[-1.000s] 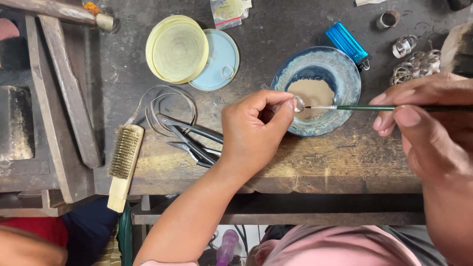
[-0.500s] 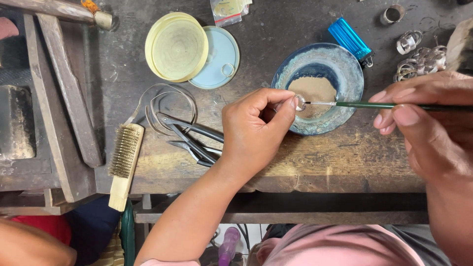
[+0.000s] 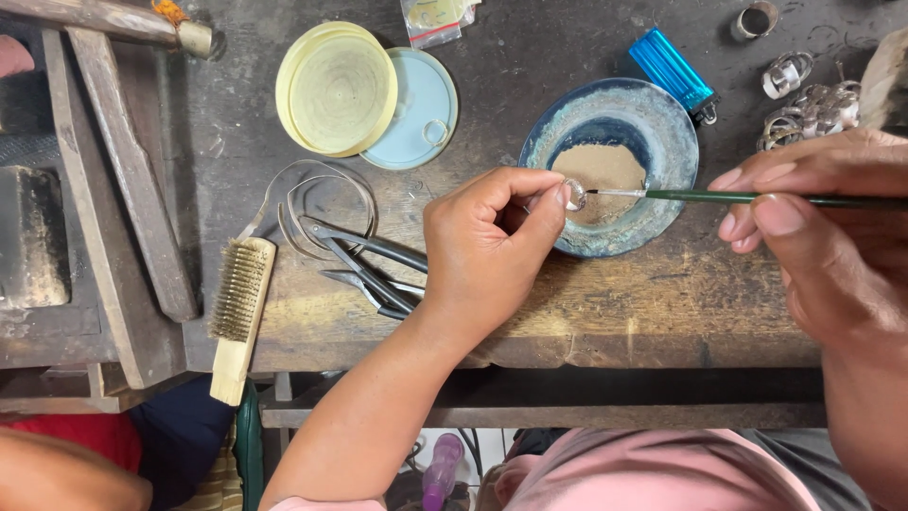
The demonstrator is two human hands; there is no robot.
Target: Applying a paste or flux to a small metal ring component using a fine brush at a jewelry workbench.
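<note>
Jeweller's workshop, worn wooden bench (image 3: 605, 312), pliers (image 3: 364, 265), silver rings (image 3: 804, 104)

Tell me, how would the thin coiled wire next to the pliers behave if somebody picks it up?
The coiled wire looks thin and lies in loose loops, so it is probably light and springy, not stiff. One loop passes beneath the pliers, so it may snag when lifted. Lying flat on the wooden bench, it seems unlikely to roll.

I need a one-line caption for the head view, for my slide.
Left hand pinches a small silver piece while the right hand touches a fine brush to it above a blue dish.

Wire brush (image 3: 236, 312), pliers (image 3: 364, 265), blue lighter (image 3: 670, 71), yellow lid (image 3: 336, 88).
</note>
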